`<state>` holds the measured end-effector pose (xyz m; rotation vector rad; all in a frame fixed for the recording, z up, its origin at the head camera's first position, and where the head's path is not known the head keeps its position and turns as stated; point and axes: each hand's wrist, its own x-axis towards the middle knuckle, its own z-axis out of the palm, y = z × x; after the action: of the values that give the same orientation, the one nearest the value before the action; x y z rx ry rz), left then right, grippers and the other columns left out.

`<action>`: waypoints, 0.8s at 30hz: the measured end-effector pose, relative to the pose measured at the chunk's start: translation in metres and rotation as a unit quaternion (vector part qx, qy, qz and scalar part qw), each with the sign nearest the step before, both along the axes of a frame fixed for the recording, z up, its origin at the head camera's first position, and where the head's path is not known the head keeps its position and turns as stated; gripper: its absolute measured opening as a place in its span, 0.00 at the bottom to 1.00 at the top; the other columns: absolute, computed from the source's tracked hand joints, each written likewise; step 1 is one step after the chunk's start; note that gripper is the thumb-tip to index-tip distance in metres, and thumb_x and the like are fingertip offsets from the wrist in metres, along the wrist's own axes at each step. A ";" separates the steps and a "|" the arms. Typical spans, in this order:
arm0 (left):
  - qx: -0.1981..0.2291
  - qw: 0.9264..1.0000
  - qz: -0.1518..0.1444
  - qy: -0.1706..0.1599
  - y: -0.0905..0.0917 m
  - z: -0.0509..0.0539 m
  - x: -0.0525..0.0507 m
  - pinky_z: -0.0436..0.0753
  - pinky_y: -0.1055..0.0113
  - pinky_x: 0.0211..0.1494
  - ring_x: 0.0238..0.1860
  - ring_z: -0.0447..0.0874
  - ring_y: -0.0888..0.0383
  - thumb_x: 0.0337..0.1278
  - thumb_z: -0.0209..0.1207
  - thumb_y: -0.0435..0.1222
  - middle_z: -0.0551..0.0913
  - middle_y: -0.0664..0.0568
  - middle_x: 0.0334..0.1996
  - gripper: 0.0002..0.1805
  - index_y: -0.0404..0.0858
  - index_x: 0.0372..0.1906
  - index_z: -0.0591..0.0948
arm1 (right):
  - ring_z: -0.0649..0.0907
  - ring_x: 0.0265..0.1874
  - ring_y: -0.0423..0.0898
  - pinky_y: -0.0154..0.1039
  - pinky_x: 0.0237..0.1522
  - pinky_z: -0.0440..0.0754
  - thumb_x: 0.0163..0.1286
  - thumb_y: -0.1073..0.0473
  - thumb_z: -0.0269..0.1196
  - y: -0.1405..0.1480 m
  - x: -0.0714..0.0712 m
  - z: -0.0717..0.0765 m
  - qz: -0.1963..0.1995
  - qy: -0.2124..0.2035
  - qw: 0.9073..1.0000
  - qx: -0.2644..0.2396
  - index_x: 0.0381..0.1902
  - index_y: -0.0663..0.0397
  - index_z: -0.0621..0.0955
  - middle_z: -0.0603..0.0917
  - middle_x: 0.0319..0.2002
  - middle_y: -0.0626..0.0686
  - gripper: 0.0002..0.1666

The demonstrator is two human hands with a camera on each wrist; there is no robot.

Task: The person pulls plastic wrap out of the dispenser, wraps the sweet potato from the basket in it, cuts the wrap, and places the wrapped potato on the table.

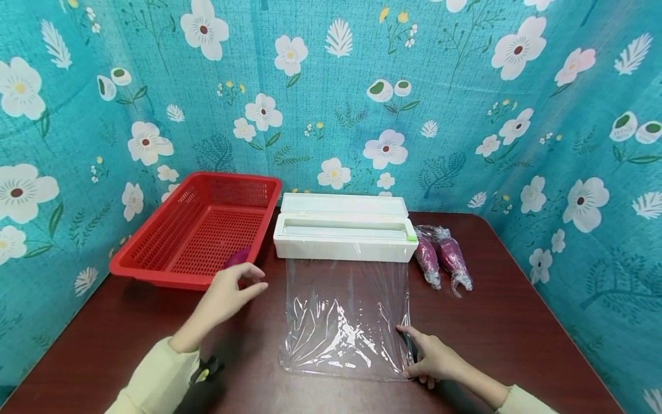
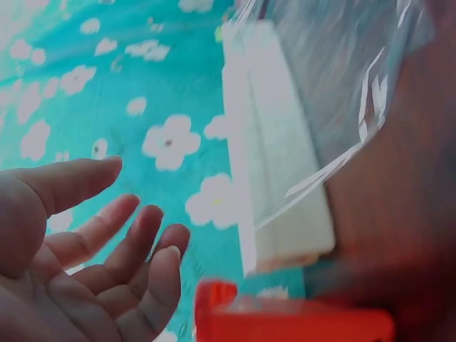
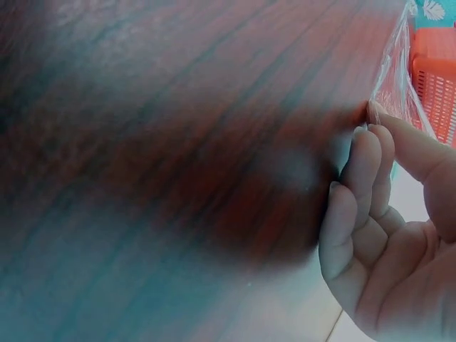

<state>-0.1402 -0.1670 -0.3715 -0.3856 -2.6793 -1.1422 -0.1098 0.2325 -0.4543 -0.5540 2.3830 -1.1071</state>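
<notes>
Clear plastic wrap (image 1: 346,322) lies pulled out toward me from a white wrap dispenser (image 1: 345,246), whose lid stands open. My right hand (image 1: 434,356) pinches the wrap at its near right corner; in the right wrist view the film (image 3: 400,85) gathers at the thumb tip. Beside the near right corner of the red basket (image 1: 155,270), my left hand (image 1: 224,299) hovers with loosely bent fingers and holds nothing. A purple item (image 1: 238,257), perhaps a sweet potato, shows in the basket, partly hidden by its rim.
Two film-wrapped purple pieces (image 1: 452,256) lie right of the dispenser, their ends twisted. The dark wooden table (image 1: 496,322) backs onto a blue flowered curtain (image 1: 320,115). A green tab (image 1: 411,237) marks the dispenser's right end.
</notes>
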 end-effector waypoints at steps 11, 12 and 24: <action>0.009 0.997 0.068 0.046 -0.041 0.000 -0.036 0.75 0.58 0.35 0.34 0.75 0.48 0.46 0.64 0.30 0.80 0.41 0.35 0.11 0.32 0.37 0.79 | 0.73 0.04 0.39 0.38 0.06 0.72 0.48 0.58 0.70 0.001 -0.002 -0.001 0.000 -0.003 1.000 -0.002 0.63 0.64 0.57 0.75 0.09 0.47 0.49; 0.003 0.997 0.067 0.038 -0.044 -0.001 -0.040 0.75 0.57 0.36 0.35 0.75 0.47 0.46 0.64 0.30 0.80 0.40 0.36 0.11 0.32 0.38 0.79 | 0.73 0.04 0.39 0.38 0.06 0.72 0.48 0.58 0.70 0.001 -0.002 -0.001 0.000 -0.002 1.000 -0.003 0.63 0.64 0.57 0.75 0.09 0.47 0.49; -0.045 0.995 0.049 -0.074 -0.062 -0.010 -0.074 0.72 0.49 0.47 0.44 0.74 0.41 0.46 0.63 0.31 0.77 0.33 0.42 0.19 0.28 0.45 0.76 | 0.73 0.04 0.40 0.39 0.06 0.72 0.48 0.58 0.70 0.002 -0.003 -0.002 0.000 -0.009 1.000 -0.007 0.63 0.64 0.57 0.75 0.09 0.48 0.49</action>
<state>-0.2139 -0.2291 -0.3813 -0.1862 -2.8501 -1.0641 -0.1127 0.2342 -0.4566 -0.5458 2.3626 -1.1243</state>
